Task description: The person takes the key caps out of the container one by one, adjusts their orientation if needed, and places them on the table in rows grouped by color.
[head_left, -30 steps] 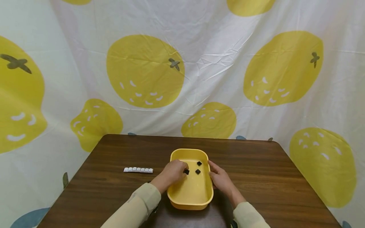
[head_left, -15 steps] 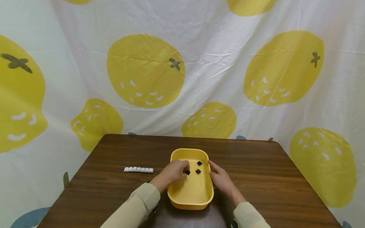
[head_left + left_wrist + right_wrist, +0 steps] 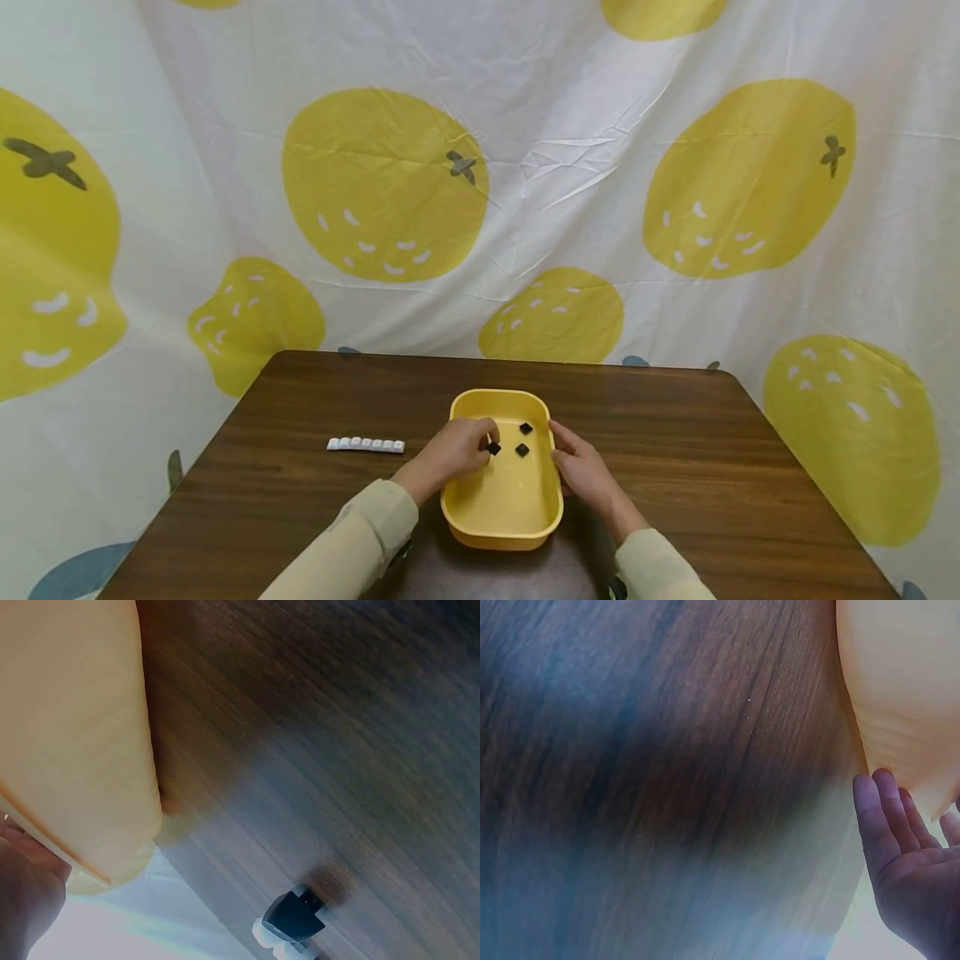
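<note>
In the head view a yellow plastic tub [image 3: 502, 521] stands at the middle of the table. My left hand [image 3: 453, 447] reaches over its left rim, thumb and index finger bent around a small black keycap [image 3: 493, 448] close over the tub floor. Two more black keycaps [image 3: 524, 439] lie in the tub, right of those fingertips. Beyond the tub's right rim, my right hand [image 3: 581, 471] rests against the wall. The right wrist view shows that hand's fingers [image 3: 877, 817] nearly straight, their tips touching the outer wall. The tub wall hides most of the left hand in its wrist view.
Left of the tub, a straight row of several white keycaps [image 3: 365, 445] lies on the brown wooden table [image 3: 712, 467]. A small black block [image 3: 292, 915] overlaps white caps in the left wrist view. A lemon-print cloth [image 3: 558, 208] hangs behind the table.
My left fingers have loosened a little and the black keycap between them has turned slightly, now showing more. The right hand and the tub have stayed in place.
</note>
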The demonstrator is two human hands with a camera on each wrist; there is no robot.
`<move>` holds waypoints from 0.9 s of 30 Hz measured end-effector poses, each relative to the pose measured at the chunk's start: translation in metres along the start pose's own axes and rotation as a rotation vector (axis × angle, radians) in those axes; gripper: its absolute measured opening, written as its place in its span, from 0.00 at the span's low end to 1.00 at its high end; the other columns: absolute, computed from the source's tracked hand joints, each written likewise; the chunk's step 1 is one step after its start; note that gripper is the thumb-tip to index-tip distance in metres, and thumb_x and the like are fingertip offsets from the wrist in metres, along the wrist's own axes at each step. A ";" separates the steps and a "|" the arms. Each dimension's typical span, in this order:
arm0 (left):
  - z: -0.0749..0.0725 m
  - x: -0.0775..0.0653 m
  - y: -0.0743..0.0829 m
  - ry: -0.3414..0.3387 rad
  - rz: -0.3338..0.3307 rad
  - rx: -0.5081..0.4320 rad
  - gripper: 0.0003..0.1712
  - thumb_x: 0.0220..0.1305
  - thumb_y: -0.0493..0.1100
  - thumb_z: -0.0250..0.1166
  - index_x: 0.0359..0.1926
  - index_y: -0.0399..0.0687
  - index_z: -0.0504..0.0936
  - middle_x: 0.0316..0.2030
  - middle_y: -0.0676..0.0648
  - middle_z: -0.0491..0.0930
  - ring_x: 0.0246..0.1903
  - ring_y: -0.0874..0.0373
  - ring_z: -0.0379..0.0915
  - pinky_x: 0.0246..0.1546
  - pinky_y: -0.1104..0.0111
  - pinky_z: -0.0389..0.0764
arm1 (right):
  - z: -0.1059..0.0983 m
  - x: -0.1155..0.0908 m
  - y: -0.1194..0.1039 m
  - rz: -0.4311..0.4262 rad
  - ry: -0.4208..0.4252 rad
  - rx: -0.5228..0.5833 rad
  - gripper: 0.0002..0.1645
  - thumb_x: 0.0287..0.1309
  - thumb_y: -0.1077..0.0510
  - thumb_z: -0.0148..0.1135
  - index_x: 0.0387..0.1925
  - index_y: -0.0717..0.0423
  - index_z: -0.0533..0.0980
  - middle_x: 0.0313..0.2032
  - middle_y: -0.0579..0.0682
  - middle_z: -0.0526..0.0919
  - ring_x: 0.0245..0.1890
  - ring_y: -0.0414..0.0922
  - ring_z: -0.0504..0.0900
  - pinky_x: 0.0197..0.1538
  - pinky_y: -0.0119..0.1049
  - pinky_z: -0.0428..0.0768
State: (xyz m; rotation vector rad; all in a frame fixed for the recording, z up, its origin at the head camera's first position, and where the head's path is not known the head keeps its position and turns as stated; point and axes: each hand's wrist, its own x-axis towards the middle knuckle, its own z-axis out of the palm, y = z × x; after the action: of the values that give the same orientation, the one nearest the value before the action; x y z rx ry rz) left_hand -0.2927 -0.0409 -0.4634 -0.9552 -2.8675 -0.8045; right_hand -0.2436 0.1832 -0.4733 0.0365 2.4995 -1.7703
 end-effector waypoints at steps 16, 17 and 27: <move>-0.001 0.000 0.000 0.008 0.007 -0.026 0.13 0.54 0.30 0.67 0.41 0.45 0.85 0.30 0.51 0.80 0.28 0.63 0.71 0.32 0.70 0.75 | 0.000 0.000 0.002 0.000 -0.010 0.019 0.32 0.70 0.65 0.47 0.74 0.57 0.60 0.50 0.64 0.78 0.37 0.51 0.84 0.31 0.47 0.84; -0.001 0.000 0.000 0.011 0.012 -0.033 0.13 0.54 0.30 0.67 0.41 0.45 0.85 0.29 0.51 0.80 0.28 0.62 0.72 0.32 0.70 0.75 | 0.000 0.000 0.002 0.002 -0.009 0.020 0.32 0.70 0.65 0.47 0.74 0.57 0.60 0.50 0.64 0.78 0.36 0.51 0.84 0.31 0.47 0.84; 0.001 -0.001 -0.003 0.052 0.050 -0.104 0.04 0.62 0.42 0.70 0.36 0.48 0.85 0.25 0.57 0.78 0.26 0.65 0.72 0.30 0.72 0.74 | 0.000 0.000 0.002 -0.001 -0.001 0.003 0.32 0.70 0.65 0.47 0.74 0.57 0.61 0.49 0.63 0.79 0.35 0.50 0.84 0.30 0.47 0.83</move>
State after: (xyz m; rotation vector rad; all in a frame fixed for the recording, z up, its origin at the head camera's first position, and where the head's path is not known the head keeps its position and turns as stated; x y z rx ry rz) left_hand -0.2934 -0.0434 -0.4657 -0.9959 -2.7706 -0.9678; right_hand -0.2431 0.1839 -0.4749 0.0344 2.4972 -1.7742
